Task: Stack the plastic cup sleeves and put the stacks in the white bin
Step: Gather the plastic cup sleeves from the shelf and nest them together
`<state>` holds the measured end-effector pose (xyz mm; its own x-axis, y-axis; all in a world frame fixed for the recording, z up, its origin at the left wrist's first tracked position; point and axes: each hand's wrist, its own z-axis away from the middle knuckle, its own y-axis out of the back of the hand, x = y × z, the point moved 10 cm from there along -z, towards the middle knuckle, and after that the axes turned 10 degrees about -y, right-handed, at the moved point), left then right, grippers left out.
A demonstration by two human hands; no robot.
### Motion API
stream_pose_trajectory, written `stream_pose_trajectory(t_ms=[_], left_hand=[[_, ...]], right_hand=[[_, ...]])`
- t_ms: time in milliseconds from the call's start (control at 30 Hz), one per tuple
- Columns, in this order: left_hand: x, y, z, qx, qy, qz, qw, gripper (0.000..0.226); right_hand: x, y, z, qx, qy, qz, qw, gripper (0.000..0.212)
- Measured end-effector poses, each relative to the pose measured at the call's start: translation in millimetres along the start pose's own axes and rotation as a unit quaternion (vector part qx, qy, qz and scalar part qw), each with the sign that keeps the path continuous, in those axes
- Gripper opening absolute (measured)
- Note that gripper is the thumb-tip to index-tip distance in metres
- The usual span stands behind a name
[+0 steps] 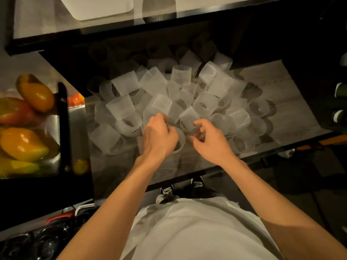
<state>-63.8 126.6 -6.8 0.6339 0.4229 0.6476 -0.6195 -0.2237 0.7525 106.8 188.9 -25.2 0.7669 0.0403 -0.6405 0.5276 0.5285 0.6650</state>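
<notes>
Several translucent ribbed plastic cup sleeves [159,85] lie in a loose pile on the table [293,102]. My left hand [158,136] reaches into the near edge of the pile, its fingers curled round one sleeve [178,141] that shows beneath the palm. Just to its right, my right hand [210,139] hovers with curled fingers over another sleeve [189,117], and I cannot tell whether it grips it. The white bin [97,8] sits at the top left on a higher surface.
A metal basket [63,128] with mangoes [22,143] stands at the left. Dark bottles [340,117] line the right edge. A black frame [112,32] separates the pile from the upper surface. Black objects [37,243] lie at bottom left.
</notes>
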Motion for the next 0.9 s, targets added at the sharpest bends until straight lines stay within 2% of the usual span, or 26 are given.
stream_pose_trajectory(t_ms=[67, 167, 300, 400, 533, 667, 733, 833, 900], left_hand=[[25, -9, -10, -0.019, -0.056, 0.009, 0.998, 0.030], [53, -32, -23, -0.086, -0.119, -0.016, 0.989, 0.034], [49, -52, -31, -0.169, -0.086, -0.033, 0.981, 0.043], [49, -47, -30, -0.152, -0.101, -0.014, 0.983, 0.046], [43, -17, -30, -0.064, -0.088, 0.051, 0.993, 0.038], [32, 7, -27, -0.020, -0.044, 0.145, 0.988, 0.034], [20, 16, -22, -0.011, -0.032, 0.159, 0.987, 0.026], [-5, 21, -9, -0.011, -0.015, 0.180, 0.983, 0.006], [-19, 18, 2, -0.021, -0.008, 0.171, 0.985, 0.009]], right_hand=[[12, 7, -4, 0.016, -0.053, 0.001, 0.998, 0.056], [14, 2, -5, -0.024, -0.080, 0.006, 0.996, 0.066], [20, -3, -9, -0.065, -0.122, -0.041, 0.990, 0.064], [19, 0, -6, -0.066, -0.133, -0.097, 0.984, 0.055], [0, 22, 0, 0.020, -0.075, -0.054, 0.995, 0.035], [-29, 42, 10, 0.084, 0.007, -0.036, 0.996, 0.024], [-43, 40, 13, 0.066, 0.055, -0.048, 0.995, 0.019], [-57, 19, 16, -0.007, 0.125, -0.015, 0.992, 0.017], [-59, 5, 17, -0.043, 0.144, 0.012, 0.989, 0.017]])
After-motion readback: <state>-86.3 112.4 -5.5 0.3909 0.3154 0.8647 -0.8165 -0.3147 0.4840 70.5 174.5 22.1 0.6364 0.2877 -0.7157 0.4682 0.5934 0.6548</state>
